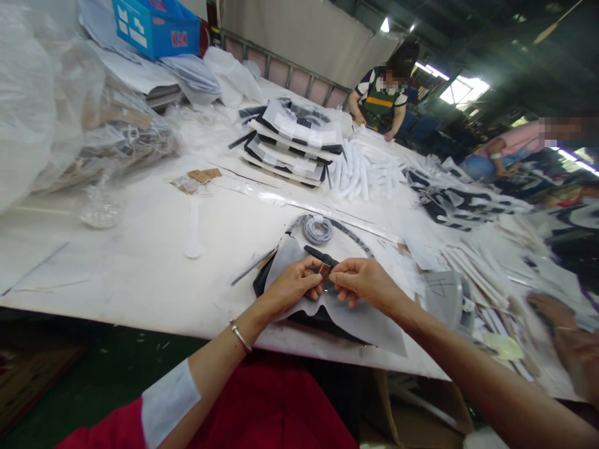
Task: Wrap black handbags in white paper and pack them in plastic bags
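Observation:
A black bag (322, 323) lies on the worktable in front of me, mostly hidden by a pale wrapping sheet (290, 257). Above its middle, a short black strap (317, 254) with a gold-coloured buckle (324, 269) sits between my hands. My left hand (299, 282) is closed, its thumb and fingers pinching at the buckle. Closed as well, my right hand (362, 282) pinches the strap's other side; the fingertips partly hide what they grip. Behind the strap, a grey wrapped coil (318, 230) rests on the sheet, within the arch of the wrapped handle (352, 232).
Wrapped bags (292, 146) are stacked farther back, beside many white strips (353, 168). Plastic bags (70, 125) and a blue box (159, 28) occupy the left. A co-worker (384, 93) stands across the table; another person's hand (555, 312) is at the right edge.

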### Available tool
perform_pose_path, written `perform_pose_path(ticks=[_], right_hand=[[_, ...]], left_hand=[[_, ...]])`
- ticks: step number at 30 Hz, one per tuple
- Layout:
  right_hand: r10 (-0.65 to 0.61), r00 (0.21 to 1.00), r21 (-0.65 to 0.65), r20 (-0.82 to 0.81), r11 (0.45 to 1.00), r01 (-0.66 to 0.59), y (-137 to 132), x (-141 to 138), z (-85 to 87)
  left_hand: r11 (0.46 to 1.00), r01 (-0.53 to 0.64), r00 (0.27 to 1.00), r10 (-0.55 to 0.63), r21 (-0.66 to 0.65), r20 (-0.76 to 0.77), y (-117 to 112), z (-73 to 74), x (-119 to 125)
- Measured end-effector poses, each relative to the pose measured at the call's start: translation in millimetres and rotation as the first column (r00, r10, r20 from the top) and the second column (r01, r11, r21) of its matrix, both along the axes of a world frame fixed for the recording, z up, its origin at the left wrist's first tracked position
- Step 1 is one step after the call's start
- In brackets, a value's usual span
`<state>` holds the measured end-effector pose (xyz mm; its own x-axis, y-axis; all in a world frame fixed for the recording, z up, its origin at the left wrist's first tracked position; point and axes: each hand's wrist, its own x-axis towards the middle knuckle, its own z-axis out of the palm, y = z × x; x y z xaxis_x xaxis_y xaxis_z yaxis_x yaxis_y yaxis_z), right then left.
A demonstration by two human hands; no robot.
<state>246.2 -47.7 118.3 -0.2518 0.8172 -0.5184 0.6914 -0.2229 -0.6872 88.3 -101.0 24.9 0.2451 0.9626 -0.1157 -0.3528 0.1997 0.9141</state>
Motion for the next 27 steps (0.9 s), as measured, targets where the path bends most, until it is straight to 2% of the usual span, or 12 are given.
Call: perform_pose_path(ticks=[4, 8, 10, 11, 12, 13, 14, 16, 18, 20, 22, 27], right_hand=[[-0.084, 0.996, -0.035, -0.008, 0.996, 0.083, -3.2, -5.0, -1.9], [-0.054, 0.998, -0.023, 0.027, 0.998, 0.055, -2.5, -5.8, -4.3], [0.002, 0.998, 0.07, 0.057, 0.998, -0.006, -3.8, -4.1, -6.8], [0.045, 0.995, 0.169, 0.089, 0.984, -0.059, -4.9, -2.6, -7.9], [0.092, 0.987, 0.302, 0.133, 0.945, -0.129, -6.1, -0.9, -8.7], [0.144, 0.972, 0.449, 0.186, 0.868, -0.214, -7.3, 1.1, -9.0], [0.2, 0.95, 0.584, 0.241, 0.752, -0.307, -8.2, 3.3, -8.7], [0.329, 0.878, 0.749, 0.347, 0.466, -0.471, -8.9, 7.7, -7.4], [0.464, 0.765, 0.782, 0.446, 0.215, -0.586, -8.3, 11.7, -6.5], [0.546, 0.658, 0.767, 0.519, 0.043, -0.641, -7.6, 15.1, -7.2], [0.565, 0.609, 0.755, 0.557, -0.039, -0.654, -7.5, 17.7, -9.4], [0.534, 0.544, 0.708, 0.647, -0.155, -0.689, -10.9, 18.4, -10.1]], left_hand=[[0.999, -0.007, 0.999, 0.009, 0.043, -0.041, -2.8, -2.8, 1.4], [0.997, -0.009, 0.998, 0.014, 0.073, -0.068, -4.1, -2.2, 3.1], [0.998, -0.007, 0.998, 0.011, 0.056, -0.069, -4.6, 0.3, 2.6], [0.999, -0.002, 0.998, 0.005, 0.041, -0.059, -4.9, 1.7, 2.0], [1.0, 0.005, 0.999, -0.004, 0.024, -0.044, -5.2, 3.1, 1.2], [1.0, 0.012, 1.0, -0.012, 0.01, -0.024, -5.3, 4.2, 0.3], [1.0, 0.021, 1.0, -0.021, 0.001, -0.003, -5.3, 5.0, -0.6], [0.999, 0.034, 0.999, -0.034, -0.003, 0.039, -4.7, 5.2, -2.2], [0.999, 0.041, 0.996, -0.041, -0.005, 0.076, -3.4, 4.3, -3.3], [0.999, 0.05, 0.994, -0.047, -0.021, 0.103, -1.9, 3.2, -4.2], [0.997, 0.063, 0.991, -0.058, -0.04, 0.118, -0.7, 2.4, -4.9], [0.995, 0.08, 0.988, -0.073, -0.051, 0.139, 0.8, 1.3, -6.3]])
